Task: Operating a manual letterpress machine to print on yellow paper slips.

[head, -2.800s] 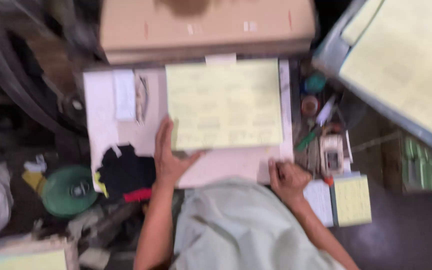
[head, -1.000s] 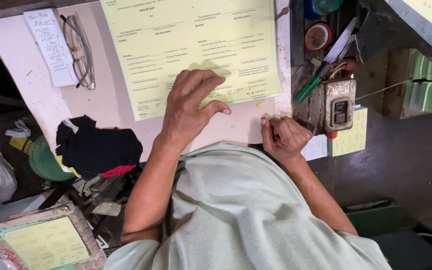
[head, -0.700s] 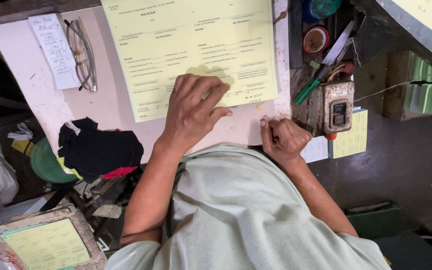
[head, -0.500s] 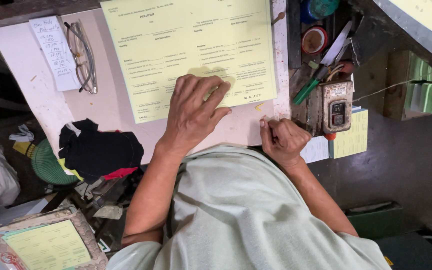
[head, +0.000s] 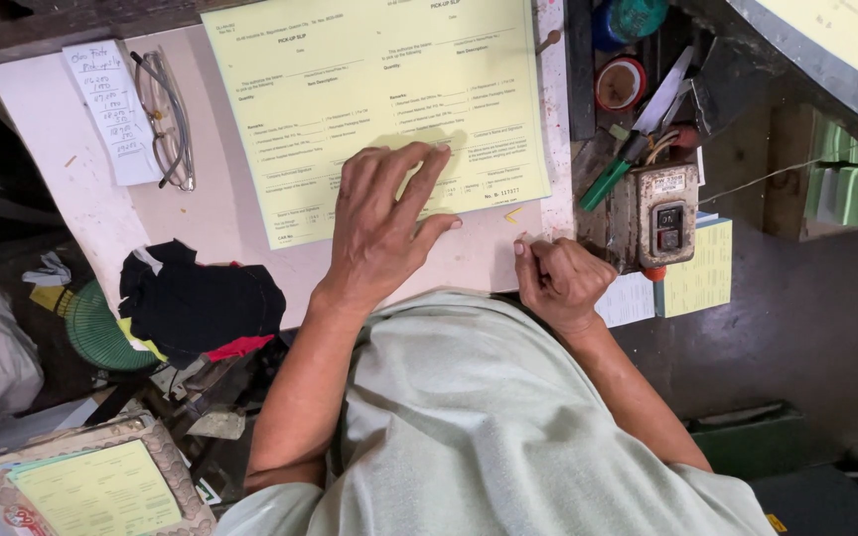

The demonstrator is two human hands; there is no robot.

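Cluttered workshop; pale work board (head: 71,199) carries glasses (head: 163,119) and a note. We see the yellow printed form (head: 369,89) flat at the board's centre. Our left hand (head: 384,223) presses it, fingers spread, gripping nothing. Our right hand (head: 560,280) is clenched beside its lower right corner; contents unclear.

We see a pale pinkish-white tabletop (head: 220,213) carrying a large pale yellow printed paper form (head: 369,79) across its middle. To the form's left lie a pair of thin wire-framed spectacles (head: 163,119), and beside them a small white handwritten paper note (head: 111,109). A crumpled black cloth (head: 196,298) sits on the near left edge. A small yellow scrap (head: 513,213) lies on the bare surface just below the form
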